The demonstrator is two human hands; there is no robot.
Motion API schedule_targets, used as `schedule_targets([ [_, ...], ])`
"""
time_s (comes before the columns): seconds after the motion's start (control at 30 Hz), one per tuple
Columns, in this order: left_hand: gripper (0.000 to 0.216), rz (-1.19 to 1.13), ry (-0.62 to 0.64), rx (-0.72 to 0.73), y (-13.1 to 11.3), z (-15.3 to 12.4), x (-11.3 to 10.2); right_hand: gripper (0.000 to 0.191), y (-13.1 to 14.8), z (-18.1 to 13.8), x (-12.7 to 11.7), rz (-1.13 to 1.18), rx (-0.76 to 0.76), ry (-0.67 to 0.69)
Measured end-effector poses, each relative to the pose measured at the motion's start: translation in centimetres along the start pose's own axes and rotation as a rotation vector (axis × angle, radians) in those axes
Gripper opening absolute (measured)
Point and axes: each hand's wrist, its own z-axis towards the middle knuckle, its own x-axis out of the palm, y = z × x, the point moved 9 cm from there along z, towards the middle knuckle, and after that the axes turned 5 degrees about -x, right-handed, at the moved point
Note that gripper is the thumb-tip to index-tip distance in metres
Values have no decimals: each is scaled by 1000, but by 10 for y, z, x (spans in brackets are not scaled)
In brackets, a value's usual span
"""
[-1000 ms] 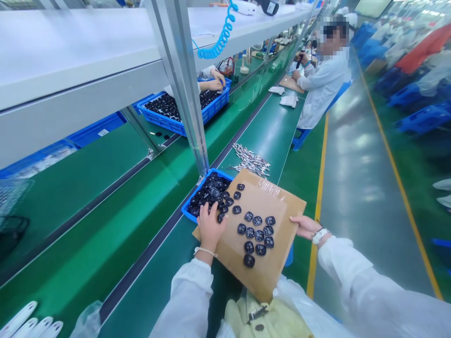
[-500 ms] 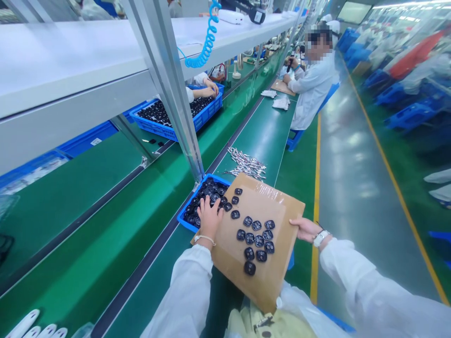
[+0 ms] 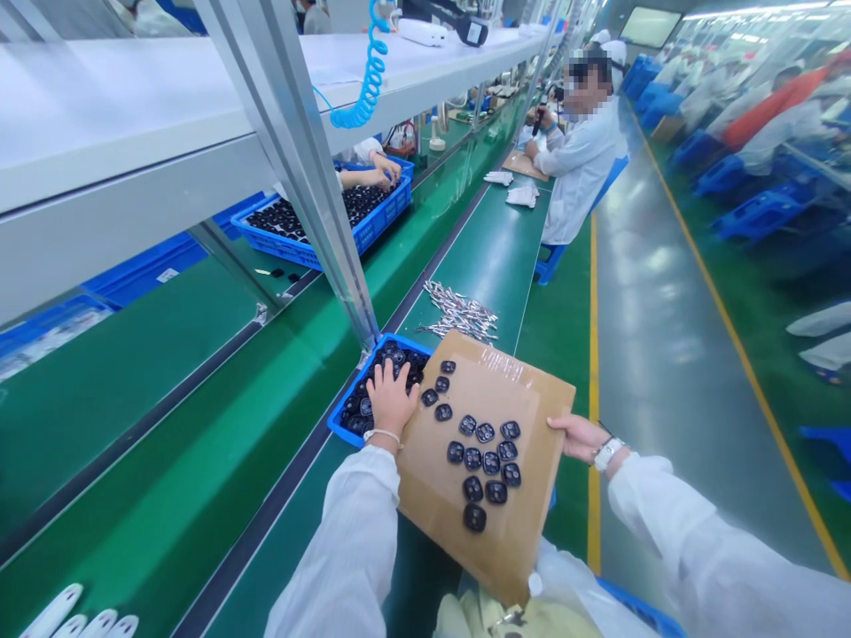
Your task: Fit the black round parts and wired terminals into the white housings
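Note:
My left hand (image 3: pixel 391 399) lies palm down with its fingers apart on the black moulded parts (image 3: pixel 399 363) heaped in a blue plastic crate (image 3: pixel 355 378). It rests beside the edge of a brown cardboard sheet (image 3: pixel 525 399). My right hand (image 3: pixel 578 437) grips that sheet's right edge and holds it up over the bench, partly covering the crate. Several rounded black parts (image 3: pixel 484 465) lie in a loose group on the sheet. A white watch-like band circles my right wrist.
A pile of small metal pins (image 3: pixel 458 312) lies on the green bench beyond the sheet. An aluminium upright (image 3: pixel 299 177) rises left of it. A co-worker's hands (image 3: pixel 372 173) reach over a larger blue crate (image 3: pixel 319 235). Another person (image 3: pixel 578 168) sits farther along.
My left hand has moved off the cardboard and farther over the crate. The sheet has shifted slightly right, and the view has turned a little.

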Motion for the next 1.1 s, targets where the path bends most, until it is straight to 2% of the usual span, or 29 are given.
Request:
schedule_targets([
  [0.3, 49, 5, 12, 44, -9, 16, -4, 45, 0, -2, -2, -12, -2, 0],
  [0.73, 43, -24, 25, 50, -11, 11, -17, 38, -1, -5, -1, -30, 6, -6],
  [0.87, 49, -66, 68, 145, -39, -9, -20, 37, 0, -6, 0, -25, 8, -3],
  [1.0, 54, -120, 150, 305, -81, -38, -9, 39, 3, -8, -1, -28, 5, -4],
  [1.1, 50, -145, 178, 344, -94, -44, 0, 39, 4, -9, -2, -41, 7, -11],
])
